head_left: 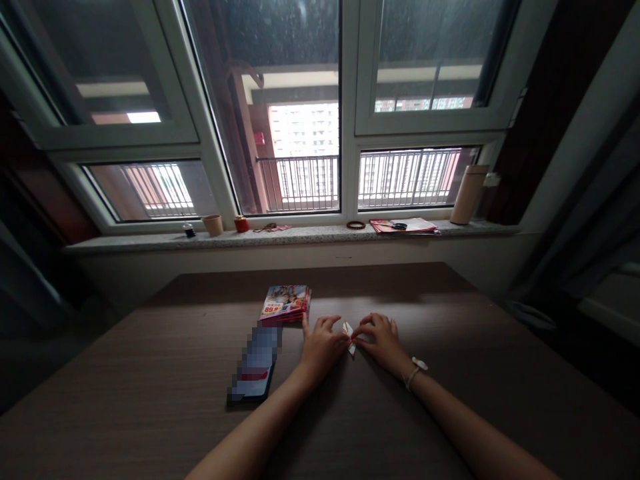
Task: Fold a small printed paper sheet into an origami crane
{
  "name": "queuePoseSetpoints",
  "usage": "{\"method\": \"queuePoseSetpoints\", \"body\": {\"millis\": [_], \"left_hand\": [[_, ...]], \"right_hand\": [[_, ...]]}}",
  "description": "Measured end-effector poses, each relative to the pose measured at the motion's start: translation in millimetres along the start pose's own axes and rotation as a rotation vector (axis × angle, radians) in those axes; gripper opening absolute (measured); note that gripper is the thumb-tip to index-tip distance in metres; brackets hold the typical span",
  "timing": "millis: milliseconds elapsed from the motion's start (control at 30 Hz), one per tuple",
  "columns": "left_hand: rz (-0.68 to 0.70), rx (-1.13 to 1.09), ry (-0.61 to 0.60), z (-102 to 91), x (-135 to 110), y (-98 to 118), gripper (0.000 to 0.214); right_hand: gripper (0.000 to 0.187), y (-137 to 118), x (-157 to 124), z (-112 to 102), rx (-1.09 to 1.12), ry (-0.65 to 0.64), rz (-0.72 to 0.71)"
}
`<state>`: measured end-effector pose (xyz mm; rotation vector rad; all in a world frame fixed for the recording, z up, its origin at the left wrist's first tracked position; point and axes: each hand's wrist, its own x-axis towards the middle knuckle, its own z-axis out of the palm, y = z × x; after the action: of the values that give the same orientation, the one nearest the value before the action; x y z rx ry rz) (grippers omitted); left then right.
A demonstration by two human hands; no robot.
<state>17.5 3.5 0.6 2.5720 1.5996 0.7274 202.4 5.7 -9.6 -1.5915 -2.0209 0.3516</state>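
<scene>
Between my hands is a small folded piece of paper [347, 329], white with red marks and pointed at its upper and lower ends. My left hand [323, 343] pinches it from the left with thumb and fingertips. From the right, the fingertips of my right hand [383, 339] close on the same paper. The fingers cover its middle, so the exact folds cannot be made out. A bracelet [414, 373] circles my right wrist. Just beyond my left hand lies a stack of colourful printed leaflets [286, 303], and a phone [257, 363] rests to its left.
The brown table [150, 360] reaches to a wall under the window. Along the stone sill [315, 235] stand a paper cup [213, 225], a small red jar [241, 224], a bead bracelet [356, 225], papers with scissors [399, 226] on top, and a tan bottle [469, 195].
</scene>
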Motion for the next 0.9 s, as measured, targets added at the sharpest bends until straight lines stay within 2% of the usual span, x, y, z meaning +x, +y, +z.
{"method": "queuePoseSetpoints", "body": {"millis": [133,433,700,900], "left_hand": [[0.029,0.032,0.017,0.1,0.9,-0.8,0.011],[-0.081,0.012,-0.07,1.3,3.8,-7.0,0.016],[-0.096,0.004,-0.032,3.1,-1.7,-5.2,0.017],[-0.125,-0.006,-0.058,-0.8,-3.7,-3.8,0.024]], "right_hand": [[0.016,-2.0,0.1,-2.2,-0.036,0.012,-0.001],[0.021,2.0,4.9,-4.3,0.009,-0.04,0.097],[0.022,5.1,5.5,-4.1,0.026,-0.058,0.078],[0.017,2.8,4.8,-6.5,0.027,-0.04,0.05]]}}
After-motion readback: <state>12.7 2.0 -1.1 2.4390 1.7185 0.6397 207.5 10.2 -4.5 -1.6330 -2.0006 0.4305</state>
